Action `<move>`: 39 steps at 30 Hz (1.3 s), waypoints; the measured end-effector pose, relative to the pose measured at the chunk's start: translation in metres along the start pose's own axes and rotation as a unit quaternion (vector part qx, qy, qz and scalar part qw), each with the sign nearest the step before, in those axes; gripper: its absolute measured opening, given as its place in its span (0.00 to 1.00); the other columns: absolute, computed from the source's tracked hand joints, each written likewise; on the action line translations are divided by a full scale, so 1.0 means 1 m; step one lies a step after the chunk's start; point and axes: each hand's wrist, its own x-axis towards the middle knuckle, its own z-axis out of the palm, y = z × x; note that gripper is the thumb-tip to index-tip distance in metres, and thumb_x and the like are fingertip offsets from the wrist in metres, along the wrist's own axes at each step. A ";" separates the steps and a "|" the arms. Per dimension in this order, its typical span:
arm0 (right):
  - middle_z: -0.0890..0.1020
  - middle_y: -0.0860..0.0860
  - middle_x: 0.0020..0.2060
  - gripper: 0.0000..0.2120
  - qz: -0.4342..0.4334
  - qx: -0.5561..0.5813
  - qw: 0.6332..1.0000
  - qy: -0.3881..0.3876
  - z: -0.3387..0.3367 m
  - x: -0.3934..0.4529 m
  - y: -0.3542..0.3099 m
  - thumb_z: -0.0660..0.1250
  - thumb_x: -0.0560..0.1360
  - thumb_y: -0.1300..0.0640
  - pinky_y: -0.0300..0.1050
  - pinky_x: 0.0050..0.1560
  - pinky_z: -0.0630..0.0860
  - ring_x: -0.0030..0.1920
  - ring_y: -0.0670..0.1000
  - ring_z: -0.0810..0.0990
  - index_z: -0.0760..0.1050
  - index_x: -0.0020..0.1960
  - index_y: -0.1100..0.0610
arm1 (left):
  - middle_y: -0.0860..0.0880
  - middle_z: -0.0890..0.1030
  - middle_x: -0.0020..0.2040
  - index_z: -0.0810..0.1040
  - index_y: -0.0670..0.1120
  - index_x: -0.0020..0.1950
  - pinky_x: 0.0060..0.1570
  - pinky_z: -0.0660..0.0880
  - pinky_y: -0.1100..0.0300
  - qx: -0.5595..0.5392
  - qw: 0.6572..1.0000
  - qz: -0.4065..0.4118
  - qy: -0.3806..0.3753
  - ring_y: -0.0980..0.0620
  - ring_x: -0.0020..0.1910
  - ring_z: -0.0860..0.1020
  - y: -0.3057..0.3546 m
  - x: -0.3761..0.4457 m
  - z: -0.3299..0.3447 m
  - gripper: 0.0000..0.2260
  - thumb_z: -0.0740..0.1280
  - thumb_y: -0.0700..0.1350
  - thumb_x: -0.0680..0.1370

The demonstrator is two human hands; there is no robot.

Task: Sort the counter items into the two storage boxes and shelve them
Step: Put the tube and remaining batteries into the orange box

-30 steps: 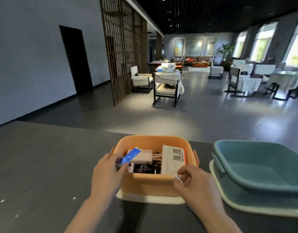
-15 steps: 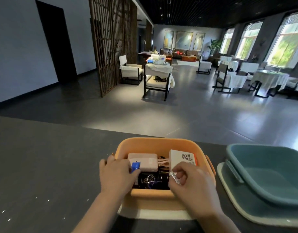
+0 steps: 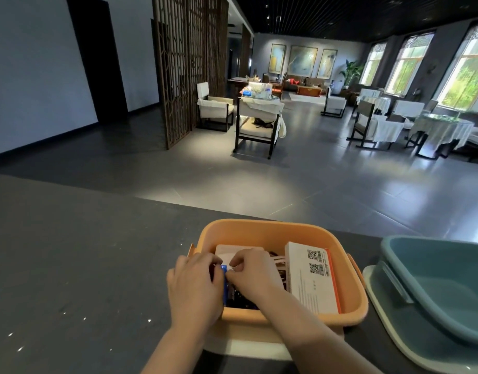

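Both hands are inside the orange box [image 3: 281, 233], which stands on the dark bench [image 3: 84, 265] on a pale lid [image 3: 256, 349] that shows under its near edge

Left hand [image 3: 194, 290]: fingers [image 3: 205, 261] curled, gripping a small blue packet [image 3: 224, 279]. The packet stands upright just right of the left fingertips and is mostly hidden by the hand

Right hand [image 3: 252, 276]: fingers [image 3: 243, 261] curled and drawn together, fingertips meeting the top edge of the blue packet. Something small and whitish shows at the fingertips; cannot tell whether it is pinched or what it is

A pale pink block [image 3: 232, 252] lies just beyond both sets of fingers, against the far wall of the box; the knuckles overlap its near edge. Pale cords [image 3: 279, 261] run from its right side, just right of the right fingers

A white-and-orange carton [image 3: 313, 282] with printed square codes leans along the right wall of the box, right of the right hand and apart from its fingers. Dark items [image 3: 239, 299] lie on the box floor, below and nearer than the fingers; too dark to identify

The teal box [image 3: 434, 287] sits tilted on a pale teal lid [image 3: 410, 344], far right of both hands, untouched
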 end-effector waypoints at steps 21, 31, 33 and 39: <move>0.79 0.40 0.37 0.11 0.016 -0.032 0.980 0.196 -0.109 -0.151 0.080 0.67 0.70 0.54 0.35 0.42 0.72 0.39 0.40 0.77 0.78 0.51 0.44 | 0.61 0.77 0.49 0.78 0.58 0.50 0.61 0.52 0.57 -0.070 0.993 0.087 -0.031 0.59 0.56 0.73 0.062 -0.082 -0.008 0.05 0.67 0.49 0.75; 0.78 0.42 0.43 0.16 0.185 -0.081 0.949 0.242 -0.167 -0.305 0.195 0.64 0.70 0.49 0.40 0.43 0.73 0.44 0.44 0.77 0.75 0.57 0.45 | 0.55 0.81 0.51 0.80 0.54 0.51 0.52 0.70 0.54 -0.116 0.911 0.332 -0.216 0.51 0.51 0.77 0.205 -0.198 0.052 0.07 0.69 0.48 0.73; 0.77 0.41 0.45 0.17 0.211 -0.087 0.941 0.251 -0.183 -0.339 0.219 0.64 0.70 0.48 0.38 0.41 0.70 0.44 0.42 0.76 0.74 0.59 0.43 | 0.55 0.81 0.49 0.81 0.53 0.49 0.51 0.71 0.54 -0.131 0.898 0.350 -0.232 0.50 0.50 0.78 0.231 -0.230 0.060 0.07 0.70 0.46 0.72; 0.75 0.40 0.45 0.18 0.270 -0.096 0.917 0.276 -0.232 -0.447 0.299 0.64 0.70 0.49 0.38 0.41 0.71 0.46 0.42 0.77 0.74 0.59 0.44 | 0.57 0.81 0.49 0.81 0.53 0.49 0.52 0.69 0.56 -0.162 0.868 0.392 -0.257 0.52 0.51 0.77 0.311 -0.331 0.094 0.06 0.70 0.47 0.73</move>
